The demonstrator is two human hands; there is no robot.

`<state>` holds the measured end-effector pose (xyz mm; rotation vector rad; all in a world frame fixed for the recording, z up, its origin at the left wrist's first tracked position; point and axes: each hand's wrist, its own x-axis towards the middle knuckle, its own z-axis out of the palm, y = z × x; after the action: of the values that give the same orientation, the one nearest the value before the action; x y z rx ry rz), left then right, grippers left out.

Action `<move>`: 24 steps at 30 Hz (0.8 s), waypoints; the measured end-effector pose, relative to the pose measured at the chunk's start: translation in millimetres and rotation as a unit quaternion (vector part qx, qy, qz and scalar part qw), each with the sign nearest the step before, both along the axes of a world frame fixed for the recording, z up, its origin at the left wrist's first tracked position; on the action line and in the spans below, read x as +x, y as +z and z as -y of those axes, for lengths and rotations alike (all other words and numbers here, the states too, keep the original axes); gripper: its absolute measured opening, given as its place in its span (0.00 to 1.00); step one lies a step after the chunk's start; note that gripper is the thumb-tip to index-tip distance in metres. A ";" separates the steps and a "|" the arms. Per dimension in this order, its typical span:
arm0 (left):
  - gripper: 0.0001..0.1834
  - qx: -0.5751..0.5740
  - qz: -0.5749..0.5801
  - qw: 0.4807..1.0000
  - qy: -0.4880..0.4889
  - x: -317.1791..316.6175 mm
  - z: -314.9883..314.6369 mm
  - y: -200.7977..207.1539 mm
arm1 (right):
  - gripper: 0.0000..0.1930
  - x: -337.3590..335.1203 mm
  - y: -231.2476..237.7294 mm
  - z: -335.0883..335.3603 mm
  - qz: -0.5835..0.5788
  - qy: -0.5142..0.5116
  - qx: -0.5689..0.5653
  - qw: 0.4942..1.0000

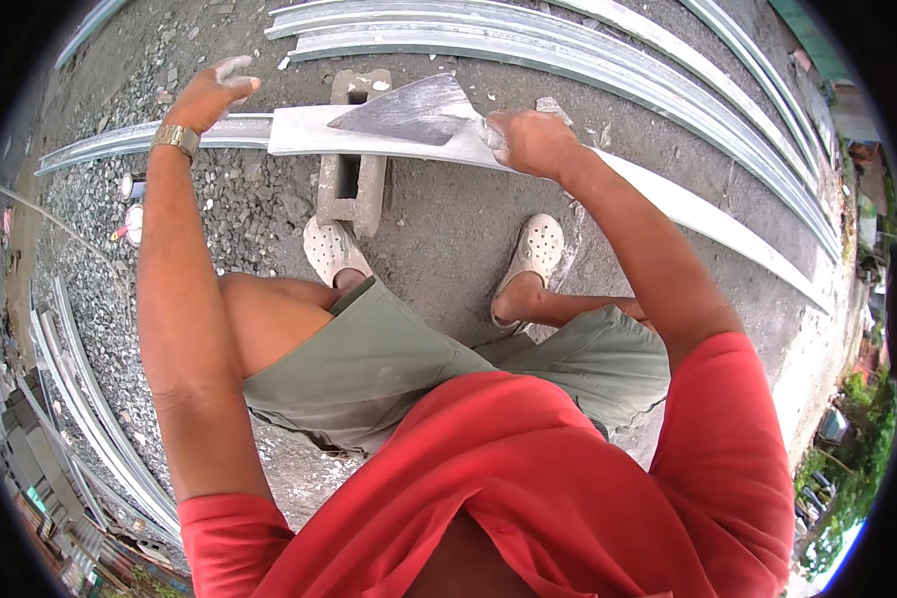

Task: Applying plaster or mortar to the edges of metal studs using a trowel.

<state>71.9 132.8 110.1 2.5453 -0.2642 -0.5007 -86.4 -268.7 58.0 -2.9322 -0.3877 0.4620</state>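
My right hand (538, 143) is closed round the handle of a pointing trowel, which the fingers hide. The trowel's grey triangular blade (414, 110), smeared white, points left and lies over a long metal profile (299, 130). White coating covers the profile from its middle to its right end; the left part is bare, ribbed metal. A hollow concrete block (354, 199) sits under it. My left hand (214, 95) hovers just above the bare part, holding nothing, its thumb apart from loosely bent fingers. White residue marks its fingertips, and a metal watch is on the wrist.
Several long metal profiles (528, 45) lie on the ground at the far side, curving to the right. More profiles (95, 409) are at the left on gravel (239, 209). Small cans (133, 186) stand by my left forearm. My feet are either side of the profile's near ground.
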 end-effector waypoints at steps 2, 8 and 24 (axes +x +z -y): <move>0.35 0.018 0.005 1.000 0.004 -3.1 6.9 0.7 | 0.19 -16.1 0.3 29.9 -0.057 -0.024 -0.074 0.995; 0.36 0.034 0.041 0.999 -0.007 -4.3 -5.7 1.1 | 0.16 -84.5 0.6 137.7 -0.033 -0.092 -0.133 0.986; 0.35 0.003 0.016 1.000 0.011 -3.1 -26.8 -9.1 | 0.21 -180.6 20.9 203.9 -0.004 -0.156 -0.182 0.971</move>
<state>68.8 159.6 101.1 2.5617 -0.2469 -0.4525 -267.1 -472.7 78.9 -3.2537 0.1830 0.5493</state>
